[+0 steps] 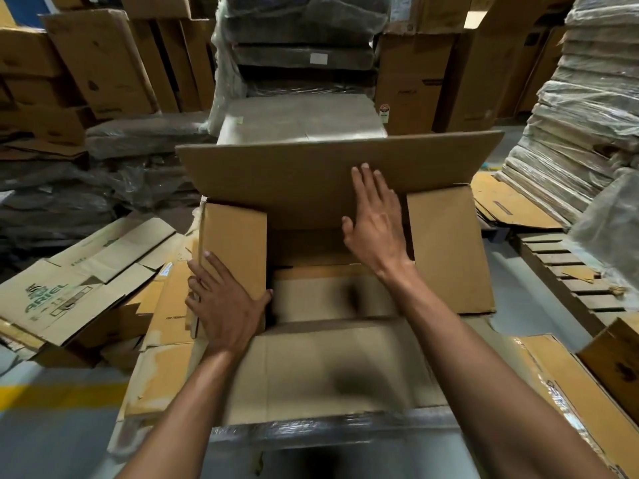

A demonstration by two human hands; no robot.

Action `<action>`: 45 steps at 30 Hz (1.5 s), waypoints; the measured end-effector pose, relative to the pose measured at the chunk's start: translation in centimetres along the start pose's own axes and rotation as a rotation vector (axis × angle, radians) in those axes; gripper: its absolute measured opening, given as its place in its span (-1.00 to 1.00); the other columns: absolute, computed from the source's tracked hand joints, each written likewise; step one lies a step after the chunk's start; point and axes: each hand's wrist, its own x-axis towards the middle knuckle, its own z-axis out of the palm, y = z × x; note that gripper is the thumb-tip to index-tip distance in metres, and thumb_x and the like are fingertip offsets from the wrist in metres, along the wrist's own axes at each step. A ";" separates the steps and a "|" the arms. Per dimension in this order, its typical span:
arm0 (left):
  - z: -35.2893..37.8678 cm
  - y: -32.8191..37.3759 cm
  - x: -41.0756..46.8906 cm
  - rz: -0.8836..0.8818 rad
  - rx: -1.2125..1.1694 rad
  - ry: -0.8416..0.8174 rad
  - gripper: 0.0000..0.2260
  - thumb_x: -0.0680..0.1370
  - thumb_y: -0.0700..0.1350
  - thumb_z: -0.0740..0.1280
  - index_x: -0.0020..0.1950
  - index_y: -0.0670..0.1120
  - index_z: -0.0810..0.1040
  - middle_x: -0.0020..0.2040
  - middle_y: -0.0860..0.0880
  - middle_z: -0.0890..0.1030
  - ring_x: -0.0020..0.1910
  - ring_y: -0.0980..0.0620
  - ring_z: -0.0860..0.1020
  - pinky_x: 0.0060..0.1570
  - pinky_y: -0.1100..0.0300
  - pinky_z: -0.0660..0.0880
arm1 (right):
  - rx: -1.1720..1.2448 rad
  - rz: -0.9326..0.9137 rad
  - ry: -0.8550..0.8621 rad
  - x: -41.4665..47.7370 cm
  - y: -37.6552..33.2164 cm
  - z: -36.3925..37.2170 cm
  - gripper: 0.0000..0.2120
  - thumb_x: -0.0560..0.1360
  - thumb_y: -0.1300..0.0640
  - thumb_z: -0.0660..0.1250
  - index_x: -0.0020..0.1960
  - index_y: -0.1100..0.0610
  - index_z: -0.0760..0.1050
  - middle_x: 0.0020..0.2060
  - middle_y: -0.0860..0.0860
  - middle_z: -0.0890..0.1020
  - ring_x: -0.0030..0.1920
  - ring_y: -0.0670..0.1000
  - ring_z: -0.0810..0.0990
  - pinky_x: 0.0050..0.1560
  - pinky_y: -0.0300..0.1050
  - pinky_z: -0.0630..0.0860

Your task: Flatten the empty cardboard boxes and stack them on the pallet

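"ARIEL" stands in green capitals on the flattened carton (52, 295) at 9 o'clock in the view. The yellowish cardboard sheet (172, 299) just beside it, toward 3 o'clock, bears small print beginning "FOR TRANSP"; the rest is unreadable.

I am in a warehouse or packing store. Flattened cartons (79, 281) lie in loose heaps on the grey floor (515, 299) to my left, and tall brown cartons (103, 63) lean in rows at the back. Bundles of folded cardboard wrapped in plastic film (587, 108) rise in high stacks on my right. A wooden pallet (581, 288) lies below them, and a yellow line (62, 392) is painted across the floor.
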 end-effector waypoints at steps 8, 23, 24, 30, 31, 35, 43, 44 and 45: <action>0.9 -0.6 -0.5 -0.010 0.004 -0.008 0.28 0.33 0.46 0.42 0.63 -0.22 -0.26 0.59 -0.39 -0.11 0.47 -0.44 0.17 0.38 -0.35 0.23 | -0.256 -0.015 -0.075 4.4 1.4 2.0 -0.19 0.51 0.06 0.34 0.66 0.07 0.05 0.65 0.04 0.09 0.64 0.14 0.05 0.54 0.34 0.07; 0.2 0.0 1.0 -0.042 0.005 -0.078 0.25 0.31 0.48 0.42 0.64 -0.01 -0.31 0.58 -0.34 -0.09 0.43 -0.41 0.21 0.25 -0.42 0.36 | -0.282 -0.026 -0.173 6.0 2.9 4.2 -0.48 0.49 0.25 0.28 0.43 0.02 0.34 0.34 0.06 0.47 0.45 0.18 0.34 0.51 0.25 0.02; -0.1 0.1 1.3 -0.045 -0.011 -0.095 0.23 0.31 0.47 0.42 0.64 0.01 -0.31 0.58 -0.33 -0.09 0.44 -0.42 0.20 0.25 -0.42 0.36 | -0.251 -0.026 -0.217 6.2 3.0 3.9 -0.42 0.47 0.24 0.31 0.46 0.02 0.31 0.40 0.07 0.43 0.51 0.17 0.25 0.54 0.27 -0.05; -1.5 0.6 3.0 -0.048 -0.154 -0.156 0.18 0.34 0.43 0.45 0.65 0.09 -0.26 0.59 -0.28 -0.06 0.42 -0.49 0.22 0.26 -0.40 0.37 | -0.106 -0.019 -0.265 6.2 2.7 1.7 -0.22 0.47 0.34 0.24 0.65 0.09 0.09 0.64 0.07 0.13 0.64 0.09 0.00 0.61 0.16 -0.20; -1.6 0.6 3.0 -0.047 -0.170 -0.159 0.17 0.34 0.44 0.45 0.65 0.09 -0.25 0.59 -0.27 -0.06 0.42 -0.50 0.23 0.26 -0.39 0.38 | -0.073 -0.022 -0.195 5.3 2.5 1.8 -0.23 0.47 0.33 0.25 0.64 0.12 0.12 0.63 0.09 0.15 0.64 0.10 0.03 0.62 0.16 -0.15; -1.8 0.6 3.2 -0.041 -0.223 -0.162 0.16 0.34 0.42 0.47 0.66 0.10 -0.21 0.61 -0.25 -0.06 0.45 -0.52 0.21 0.28 -0.38 0.40 | 0.100 0.083 0.026 -1.5 1.8 2.4 -0.35 0.45 0.32 0.29 0.54 0.15 0.33 0.49 0.12 0.40 0.52 0.11 0.30 0.54 0.17 0.23; -1.9 1.2 3.7 -0.049 -0.207 -0.181 0.17 0.34 0.43 0.45 0.66 0.09 -0.22 0.59 -0.27 -0.04 0.40 -0.54 0.23 0.27 -0.41 0.38 | -0.173 0.384 -0.510 -6.9 4.1 1.3 -0.23 0.58 0.25 0.26 0.66 0.21 -0.09 0.64 0.18 -0.13 0.64 0.15 -0.20 0.55 -0.04 -0.23; -1.9 1.2 3.7 -0.046 -0.206 -0.182 0.17 0.33 0.44 0.45 0.66 0.09 -0.22 0.58 -0.27 -0.03 0.40 -0.53 0.24 0.27 -0.41 0.38 | -0.197 0.410 -0.496 -6.9 3.9 1.1 -0.21 0.58 0.23 0.26 0.66 0.21 -0.13 0.63 0.22 -0.17 0.63 0.17 -0.22 0.57 0.00 -0.20; -1.9 1.2 3.8 -0.042 -0.205 -0.184 0.17 0.33 0.45 0.45 0.66 0.09 -0.22 0.58 -0.27 -0.02 0.39 -0.53 0.24 0.26 -0.41 0.39 | -0.228 0.418 -0.467 -6.8 3.7 1.0 -0.19 0.58 0.21 0.27 0.66 0.20 -0.14 0.63 0.23 -0.19 0.63 0.19 -0.23 0.58 0.04 -0.17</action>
